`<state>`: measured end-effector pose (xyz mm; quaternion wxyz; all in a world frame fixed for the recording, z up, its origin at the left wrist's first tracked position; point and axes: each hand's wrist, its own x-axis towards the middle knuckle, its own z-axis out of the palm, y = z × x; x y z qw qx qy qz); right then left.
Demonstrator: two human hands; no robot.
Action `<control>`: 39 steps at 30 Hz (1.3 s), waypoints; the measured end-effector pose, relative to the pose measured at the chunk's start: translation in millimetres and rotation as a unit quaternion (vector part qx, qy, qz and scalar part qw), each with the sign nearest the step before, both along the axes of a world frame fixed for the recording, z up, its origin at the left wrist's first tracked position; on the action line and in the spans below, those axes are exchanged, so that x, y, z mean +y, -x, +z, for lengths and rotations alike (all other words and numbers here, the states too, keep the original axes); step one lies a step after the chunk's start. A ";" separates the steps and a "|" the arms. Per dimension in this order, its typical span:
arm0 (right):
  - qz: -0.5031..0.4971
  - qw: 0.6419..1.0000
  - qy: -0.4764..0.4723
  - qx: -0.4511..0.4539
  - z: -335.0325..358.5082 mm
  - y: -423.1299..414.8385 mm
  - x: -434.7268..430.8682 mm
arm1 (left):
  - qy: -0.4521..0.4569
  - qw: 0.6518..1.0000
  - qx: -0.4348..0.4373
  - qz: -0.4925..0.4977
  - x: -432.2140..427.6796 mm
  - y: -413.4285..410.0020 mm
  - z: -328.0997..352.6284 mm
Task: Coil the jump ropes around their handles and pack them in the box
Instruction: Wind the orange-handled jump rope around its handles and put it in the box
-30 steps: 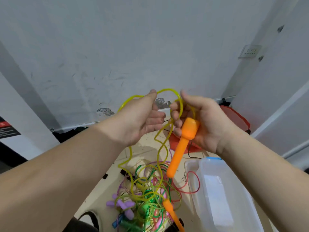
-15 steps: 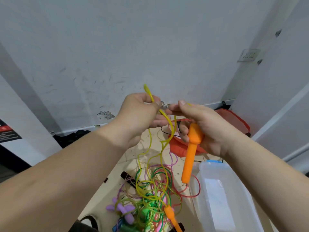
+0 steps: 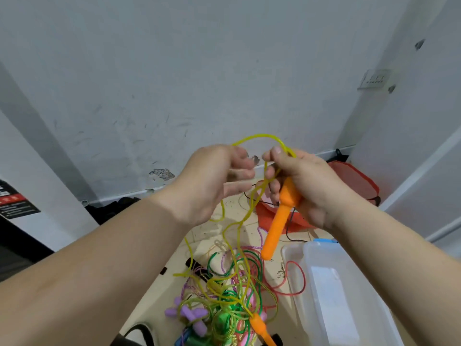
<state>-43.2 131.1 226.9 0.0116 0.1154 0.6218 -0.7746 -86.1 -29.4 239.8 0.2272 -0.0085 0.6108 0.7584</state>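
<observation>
Gripping the orange handle (image 3: 277, 228) by its thick end, the right hand (image 3: 306, 186) curls its fingers round it. Handle axis is steep, with the narrow tip pointing down-left above the floor tangle. The left hand (image 3: 212, 181) pinches the translucent yellow rope (image 3: 259, 136), which arches between both hands.

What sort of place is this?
Likely a plain indoor room corner, home or storeroom: scuffed white painted wall, grey wall switch plate, beige floor strewn with tangled coloured plastic jump ropes.
</observation>
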 end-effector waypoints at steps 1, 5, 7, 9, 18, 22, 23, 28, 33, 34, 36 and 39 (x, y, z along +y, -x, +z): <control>-0.017 1.000 0.022 0.003 3.9 1.2 0.9 | 0.088 0.992 0.068 -0.056 0.9 -6.2 -5.1; -0.013 0.994 0.113 -0.004 13.1 2.2 1.7 | 0.265 0.907 0.247 -0.215 4.9 -21.9 -16.7; -0.010 0.991 0.132 -0.006 16.4 1.2 2.0 | 0.309 0.873 0.313 -0.211 6.1 -16.8 -20.5; -0.011 0.997 0.080 -0.002 16.6 -0.5 3.5 | 0.291 0.888 0.323 -0.149 9.7 -11.1 -21.4; 0.082 0.960 -0.265 -0.038 -10.8 -13.7 11.4 | -0.146 0.982 0.029 0.116 2.7 11.1 13.2; 0.002 0.994 -0.107 0.001 0.6 -6.6 6.0 | -0.084 0.996 0.002 0.042 2.0 5.8 8.7; -0.013 0.998 -0.057 0.013 5.6 -4.7 4.5 | 0.001 0.999 0.033 -0.018 2.7 1.6 3.4; -0.057 0.997 0.041 0.011 21.6 -1.8 2.7 | 0.310 0.872 0.203 -0.321 10.0 -24.3 -15.3; -0.117 0.992 0.036 -0.012 14.8 -1.2 17.9 | 0.319 0.869 0.123 -0.358 11.4 -23.5 -9.6; -0.115 0.993 0.034 -0.016 12.9 -1.8 20.5 | 0.315 0.867 0.133 -0.364 10.0 -23.6 -8.8; -0.076 0.996 0.017 -0.039 7.7 -4.5 22.5 | 0.282 0.886 0.159 -0.332 9.2 -24.5 -5.5; 0.015 0.997 0.000 -0.075 -2.2 -7.7 13.8 | 0.179 0.945 0.147 -0.229 10.1 -20.2 4.3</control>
